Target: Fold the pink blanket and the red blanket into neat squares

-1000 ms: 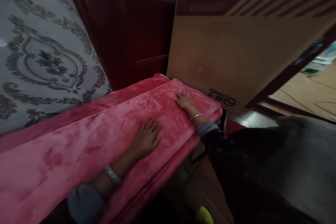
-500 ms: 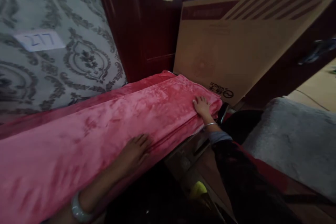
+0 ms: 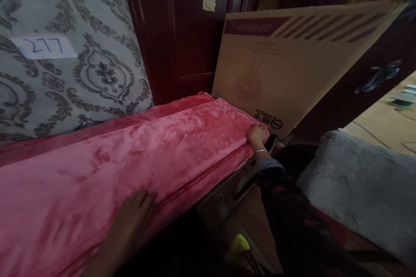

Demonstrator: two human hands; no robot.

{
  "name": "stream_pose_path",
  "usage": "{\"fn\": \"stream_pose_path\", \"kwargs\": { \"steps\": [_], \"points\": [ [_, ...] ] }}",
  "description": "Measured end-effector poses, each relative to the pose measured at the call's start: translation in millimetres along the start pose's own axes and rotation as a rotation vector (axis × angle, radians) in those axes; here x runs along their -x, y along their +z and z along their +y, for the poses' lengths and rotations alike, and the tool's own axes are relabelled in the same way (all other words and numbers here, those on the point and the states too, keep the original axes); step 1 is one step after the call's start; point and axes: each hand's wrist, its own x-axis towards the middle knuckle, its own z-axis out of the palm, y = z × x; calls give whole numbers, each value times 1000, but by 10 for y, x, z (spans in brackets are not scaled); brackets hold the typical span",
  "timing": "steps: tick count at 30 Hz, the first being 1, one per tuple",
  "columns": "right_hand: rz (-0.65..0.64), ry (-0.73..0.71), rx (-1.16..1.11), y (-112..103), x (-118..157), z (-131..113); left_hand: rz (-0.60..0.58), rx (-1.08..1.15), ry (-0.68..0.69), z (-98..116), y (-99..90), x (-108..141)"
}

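A long pink plush blanket [image 3: 152,147] lies folded in layers, stretching from the left edge of the view to the cardboard box. My left hand [image 3: 134,210] rests on its near side, palm down with the fingers stretched out. At the far right end, my right hand [image 3: 258,134] has its fingers curled over the blanket's corner and grips the cloth there. A thin bracelet circles the right wrist. The curled right fingertips are partly hidden.
Behind the blanket's far end leans a big cardboard box [image 3: 269,65] against dark red doors [image 3: 182,30]. Patterned wallpaper [image 3: 104,73] with a paper marked 277 [image 3: 45,46] is at left. A grey fluffy cover [image 3: 360,190] lies at right, a yellow object [image 3: 238,244] below.
My right hand has slid to the blanket's far right corner, and its spread fingers have curled around it. My left hand has moved left and nearer along the blanket's front side.
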Motion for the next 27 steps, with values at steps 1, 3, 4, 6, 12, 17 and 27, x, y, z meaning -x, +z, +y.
{"fn": "stream_pose_path", "kwargs": {
  "steps": [1,3,4,6,12,17,27],
  "points": [
    [-3,18,6,-8,-48,19,14,3,8,13,-5,-16],
    [-14,63,19,-14,-139,55,36,10,15,41,-21,-45],
    [-19,85,28,-14,-180,69,36,16,12,56,-31,-57],
    [-27,117,48,-11,-255,88,0,37,-7,82,-54,-75],
    [-66,102,67,-102,-473,109,-54,76,-51,148,-48,-103],
    [-62,94,56,-168,-562,135,-116,100,-58,237,29,-142],
    [86,31,17,-203,-136,-102,-188,81,-154,331,70,-82]
  ]
}}
